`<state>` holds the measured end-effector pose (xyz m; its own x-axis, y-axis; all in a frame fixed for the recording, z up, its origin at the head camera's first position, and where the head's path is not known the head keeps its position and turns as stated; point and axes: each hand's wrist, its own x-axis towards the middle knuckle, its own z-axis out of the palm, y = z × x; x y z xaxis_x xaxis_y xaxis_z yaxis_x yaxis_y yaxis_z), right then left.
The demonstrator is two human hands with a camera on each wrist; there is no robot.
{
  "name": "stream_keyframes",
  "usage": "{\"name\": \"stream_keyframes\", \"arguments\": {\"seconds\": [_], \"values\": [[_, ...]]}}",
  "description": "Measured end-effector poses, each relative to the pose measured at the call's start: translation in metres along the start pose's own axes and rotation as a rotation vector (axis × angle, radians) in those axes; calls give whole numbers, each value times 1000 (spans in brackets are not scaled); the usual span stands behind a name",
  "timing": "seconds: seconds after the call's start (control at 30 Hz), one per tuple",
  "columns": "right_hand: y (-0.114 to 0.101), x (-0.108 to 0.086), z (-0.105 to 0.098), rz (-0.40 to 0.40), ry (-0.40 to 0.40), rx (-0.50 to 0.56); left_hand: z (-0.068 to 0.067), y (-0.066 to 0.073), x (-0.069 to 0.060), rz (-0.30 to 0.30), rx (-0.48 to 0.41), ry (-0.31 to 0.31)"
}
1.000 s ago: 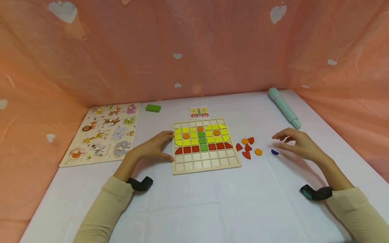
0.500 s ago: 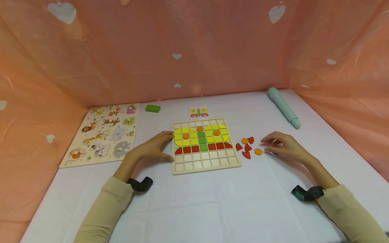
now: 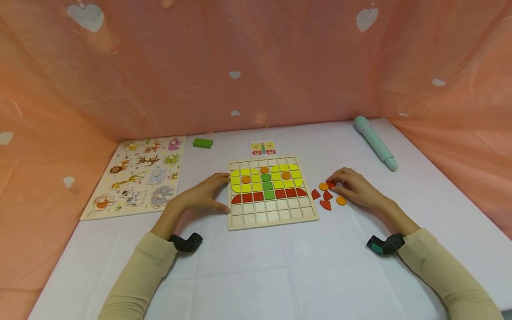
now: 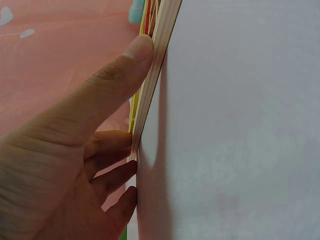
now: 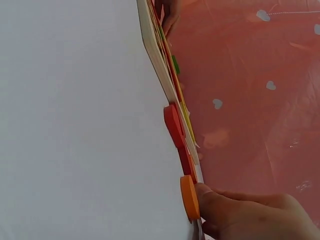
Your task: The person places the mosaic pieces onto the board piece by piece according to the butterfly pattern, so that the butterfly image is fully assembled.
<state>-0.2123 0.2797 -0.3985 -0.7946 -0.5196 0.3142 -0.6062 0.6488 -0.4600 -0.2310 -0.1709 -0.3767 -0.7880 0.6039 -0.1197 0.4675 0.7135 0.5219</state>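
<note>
A pale wooden grid board (image 3: 272, 215) lies mid-table, with yellow, orange, green and red pieces set in a butterfly pattern. Along its left edge rests my left hand (image 3: 202, 193), thumb and fingers spread apart; the left wrist view has the thumb (image 4: 115, 75) against the board's side. My right hand (image 3: 358, 189) is over the loose pieces right of the board. Its thumb and fingertips pinch a red quarter-circle piece (image 3: 331, 184), partly covered. Close by lie an orange disc (image 3: 341, 201), another orange disc (image 3: 323, 186) and several red pieces (image 3: 326, 205).
Behind the board lies a butterfly pattern card (image 3: 262, 148). An animal peg puzzle (image 3: 132, 178) is on the left, near a green block (image 3: 202, 143). At the back right is a mint-green tube-shaped object (image 3: 376, 143). Pink curtain (image 3: 256, 66) surrounds the table's back and sides.
My right hand has moved left, past the blue half-disc and the nearer orange disc, to the red piece. The blue half-disc is now hidden beneath it. My left hand has stayed put.
</note>
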Motion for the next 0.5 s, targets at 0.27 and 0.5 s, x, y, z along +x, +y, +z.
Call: {"name": "stream_keyframes", "arguments": {"seconds": [0.27, 0.5], "values": [[-18, 12, -3, -46, 68, 3, 0, 1, -1, -9, -4, -3], [-50, 29, 14, -134, 23, 85, 0, 1, -1, -16, -11, -4]]}}
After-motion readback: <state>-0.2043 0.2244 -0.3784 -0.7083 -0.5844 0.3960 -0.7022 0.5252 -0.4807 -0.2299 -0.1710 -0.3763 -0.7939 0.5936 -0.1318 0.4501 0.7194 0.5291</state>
